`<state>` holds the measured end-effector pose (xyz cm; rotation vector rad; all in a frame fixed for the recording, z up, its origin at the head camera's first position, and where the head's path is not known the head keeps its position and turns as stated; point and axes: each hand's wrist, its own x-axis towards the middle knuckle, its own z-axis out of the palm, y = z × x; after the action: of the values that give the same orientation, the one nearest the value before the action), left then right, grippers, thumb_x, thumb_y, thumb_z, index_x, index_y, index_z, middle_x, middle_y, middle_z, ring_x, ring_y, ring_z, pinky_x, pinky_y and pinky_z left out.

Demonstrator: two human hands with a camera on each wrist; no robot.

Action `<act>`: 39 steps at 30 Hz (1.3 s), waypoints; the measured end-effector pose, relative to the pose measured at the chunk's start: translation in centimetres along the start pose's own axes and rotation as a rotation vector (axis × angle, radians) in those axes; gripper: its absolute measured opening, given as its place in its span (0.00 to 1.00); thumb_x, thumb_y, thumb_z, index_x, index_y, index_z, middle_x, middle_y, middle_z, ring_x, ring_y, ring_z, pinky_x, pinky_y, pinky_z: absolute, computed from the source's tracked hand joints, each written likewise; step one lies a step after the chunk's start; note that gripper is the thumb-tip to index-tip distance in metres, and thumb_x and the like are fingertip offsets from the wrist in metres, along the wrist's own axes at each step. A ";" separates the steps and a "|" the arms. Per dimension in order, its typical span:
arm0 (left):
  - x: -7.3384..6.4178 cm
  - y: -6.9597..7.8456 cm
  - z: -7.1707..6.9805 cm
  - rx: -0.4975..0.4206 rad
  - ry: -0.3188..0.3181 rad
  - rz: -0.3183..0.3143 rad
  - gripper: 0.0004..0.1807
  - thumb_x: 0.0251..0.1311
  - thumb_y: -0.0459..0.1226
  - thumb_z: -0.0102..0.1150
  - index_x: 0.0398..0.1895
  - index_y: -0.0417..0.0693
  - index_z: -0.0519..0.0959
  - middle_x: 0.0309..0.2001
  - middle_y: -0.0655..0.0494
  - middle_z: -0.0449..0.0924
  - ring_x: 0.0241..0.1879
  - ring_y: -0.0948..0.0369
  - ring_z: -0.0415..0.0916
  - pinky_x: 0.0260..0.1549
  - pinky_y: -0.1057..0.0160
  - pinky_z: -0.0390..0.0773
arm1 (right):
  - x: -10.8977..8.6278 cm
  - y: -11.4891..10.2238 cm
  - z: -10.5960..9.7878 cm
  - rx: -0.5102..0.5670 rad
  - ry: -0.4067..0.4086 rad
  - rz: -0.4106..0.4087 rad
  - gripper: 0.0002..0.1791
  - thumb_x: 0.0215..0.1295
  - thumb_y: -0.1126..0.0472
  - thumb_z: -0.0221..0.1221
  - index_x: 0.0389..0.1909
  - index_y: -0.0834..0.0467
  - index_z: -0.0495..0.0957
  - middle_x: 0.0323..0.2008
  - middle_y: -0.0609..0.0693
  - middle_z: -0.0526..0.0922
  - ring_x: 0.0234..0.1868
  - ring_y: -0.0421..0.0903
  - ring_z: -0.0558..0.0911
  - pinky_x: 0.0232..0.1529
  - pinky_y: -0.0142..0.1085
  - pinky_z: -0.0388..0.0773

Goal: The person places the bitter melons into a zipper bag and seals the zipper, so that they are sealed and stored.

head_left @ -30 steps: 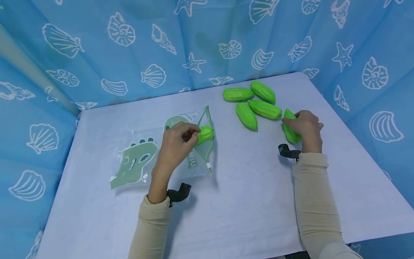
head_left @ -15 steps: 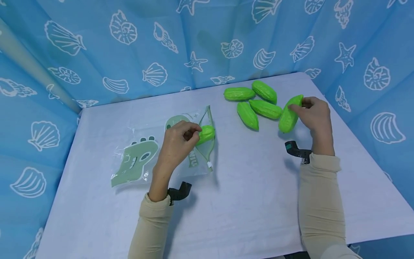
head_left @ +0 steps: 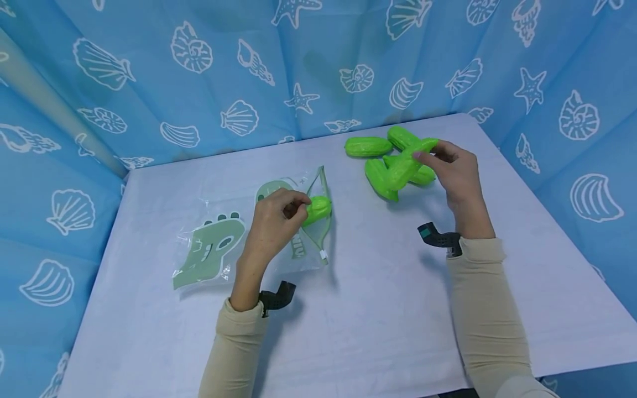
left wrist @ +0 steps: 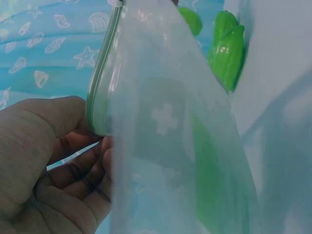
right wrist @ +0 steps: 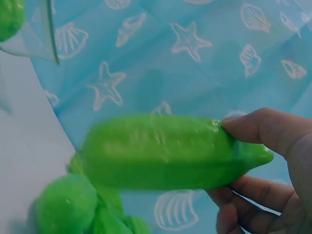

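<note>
I hold a bright green, ridged, tapered vegetable by its narrow far end, pinched between the thumb and fingers of my right hand, above the far right of the desk. Behind it, partly covered, lies a loose group of four similar green vegetables. Well to the left, the thumb and fingers of my left hand pinch the green-edged rim of a clear plastic bag printed with pale green cartoon figures. Another green vegetable sits inside near its right-hand mouth. Beyond the desk hangs a blue curtain with white shells and starfish.
</note>
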<state>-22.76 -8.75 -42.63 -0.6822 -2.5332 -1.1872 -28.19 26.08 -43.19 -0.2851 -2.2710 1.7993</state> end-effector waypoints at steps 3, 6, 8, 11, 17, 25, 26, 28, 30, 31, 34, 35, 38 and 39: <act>0.0 -0.1 0.0 -0.001 0.003 0.002 0.10 0.63 0.28 0.55 0.41 0.41 0.86 0.34 0.55 0.79 0.29 0.62 0.74 0.30 0.62 0.76 | -0.3 -0.2 1.0 0.025 -0.068 -0.014 0.29 0.60 0.49 0.70 0.60 0.58 0.80 0.46 0.46 0.79 0.48 0.42 0.73 0.50 0.35 0.70; -0.1 -0.1 0.0 0.000 0.012 0.015 0.10 0.63 0.28 0.55 0.40 0.41 0.86 0.34 0.54 0.79 0.29 0.62 0.74 0.29 0.62 0.76 | -0.6 -0.4 1.9 0.014 -0.127 -0.026 0.31 0.60 0.49 0.70 0.61 0.60 0.78 0.47 0.47 0.78 0.49 0.43 0.75 0.49 0.33 0.74; -0.1 0.0 -0.1 -0.001 0.019 0.024 0.10 0.63 0.28 0.55 0.40 0.41 0.86 0.33 0.54 0.79 0.29 0.62 0.74 0.29 0.62 0.76 | -0.7 -0.5 2.6 0.019 -0.165 -0.026 0.31 0.60 0.50 0.70 0.61 0.61 0.77 0.49 0.49 0.78 0.51 0.43 0.75 0.51 0.33 0.75; 0.0 0.1 -0.1 -0.002 0.025 0.034 0.10 0.63 0.28 0.55 0.40 0.41 0.86 0.33 0.54 0.79 0.29 0.62 0.74 0.29 0.62 0.76 | -0.8 -0.5 3.4 0.022 -0.214 -0.026 0.31 0.61 0.51 0.70 0.62 0.62 0.76 0.51 0.50 0.78 0.52 0.44 0.76 0.54 0.35 0.74; 0.1 0.2 -0.2 -0.003 0.026 0.030 0.09 0.63 0.28 0.56 0.40 0.40 0.86 0.33 0.55 0.79 0.28 0.63 0.74 0.29 0.62 0.76 | -1.3 -0.1 4.8 0.071 -0.266 -0.077 0.26 0.60 0.55 0.71 0.57 0.63 0.79 0.43 0.48 0.80 0.45 0.45 0.77 0.48 0.34 0.75; -0.1 0.0 0.0 -0.003 0.015 0.032 0.10 0.63 0.28 0.55 0.40 0.41 0.86 0.33 0.54 0.79 0.28 0.62 0.74 0.29 0.63 0.76 | -2.2 0.3 6.1 0.090 -0.338 -0.072 0.27 0.60 0.55 0.71 0.58 0.62 0.78 0.40 0.44 0.81 0.42 0.45 0.77 0.42 0.31 0.74; -0.1 0.0 0.0 -0.002 0.014 0.032 0.10 0.63 0.28 0.55 0.40 0.40 0.86 0.33 0.54 0.79 0.28 0.62 0.74 0.29 0.63 0.76 | -2.3 0.3 6.3 0.089 -0.345 -0.071 0.28 0.60 0.55 0.71 0.59 0.63 0.78 0.40 0.44 0.81 0.43 0.45 0.77 0.42 0.31 0.74; 0.0 0.0 0.0 -0.002 0.019 0.038 0.10 0.63 0.28 0.55 0.40 0.40 0.86 0.33 0.54 0.79 0.28 0.62 0.73 0.29 0.62 0.76 | -2.4 0.3 6.6 0.094 -0.352 -0.071 0.29 0.60 0.56 0.71 0.60 0.63 0.78 0.41 0.44 0.81 0.43 0.45 0.77 0.43 0.33 0.74; 0.0 0.0 0.0 -0.004 0.025 0.043 0.10 0.63 0.28 0.55 0.40 0.40 0.86 0.33 0.54 0.79 0.28 0.62 0.73 0.29 0.62 0.76 | -2.4 0.2 6.9 0.098 -0.360 -0.077 0.29 0.60 0.56 0.71 0.60 0.64 0.77 0.40 0.44 0.81 0.43 0.45 0.78 0.43 0.34 0.75; 0.0 0.0 -0.1 -0.004 0.029 0.045 0.10 0.63 0.28 0.55 0.41 0.40 0.86 0.33 0.54 0.79 0.28 0.62 0.73 0.29 0.62 0.75 | -2.5 0.2 7.0 0.102 -0.364 -0.079 0.29 0.60 0.57 0.71 0.60 0.64 0.77 0.41 0.44 0.82 0.44 0.45 0.78 0.44 0.34 0.75; 0.1 0.0 -0.2 -0.001 0.037 0.045 0.10 0.63 0.28 0.55 0.40 0.40 0.86 0.32 0.54 0.79 0.27 0.62 0.73 0.28 0.62 0.75 | -2.6 0.1 7.5 0.116 -0.381 -0.079 0.29 0.61 0.58 0.70 0.61 0.64 0.77 0.42 0.44 0.82 0.45 0.44 0.80 0.47 0.33 0.76; 0.1 0.0 -0.2 0.002 0.037 0.044 0.10 0.63 0.28 0.55 0.40 0.40 0.86 0.32 0.54 0.79 0.27 0.62 0.73 0.28 0.62 0.75 | -2.6 0.0 7.6 0.119 -0.386 -0.078 0.29 0.61 0.58 0.70 0.61 0.64 0.77 0.42 0.44 0.82 0.45 0.45 0.80 0.48 0.33 0.75; 0.0 0.0 -0.2 0.004 0.039 0.043 0.09 0.63 0.28 0.55 0.40 0.40 0.86 0.32 0.54 0.79 0.27 0.62 0.73 0.28 0.63 0.75 | -2.8 0.0 7.9 0.118 -0.396 -0.066 0.29 0.61 0.58 0.70 0.61 0.64 0.76 0.44 0.45 0.82 0.46 0.45 0.79 0.49 0.32 0.75; 0.0 -0.1 -0.2 0.004 0.040 0.043 0.09 0.63 0.28 0.56 0.40 0.40 0.86 0.32 0.54 0.79 0.27 0.62 0.73 0.28 0.63 0.75 | -2.8 0.0 8.0 0.113 -0.397 -0.062 0.29 0.60 0.58 0.71 0.61 0.64 0.76 0.44 0.46 0.82 0.47 0.45 0.79 0.49 0.32 0.75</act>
<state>-22.78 -8.90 -42.56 -0.7019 -2.4752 -1.1699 -27.91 17.83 -45.08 0.1785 -2.3784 2.0931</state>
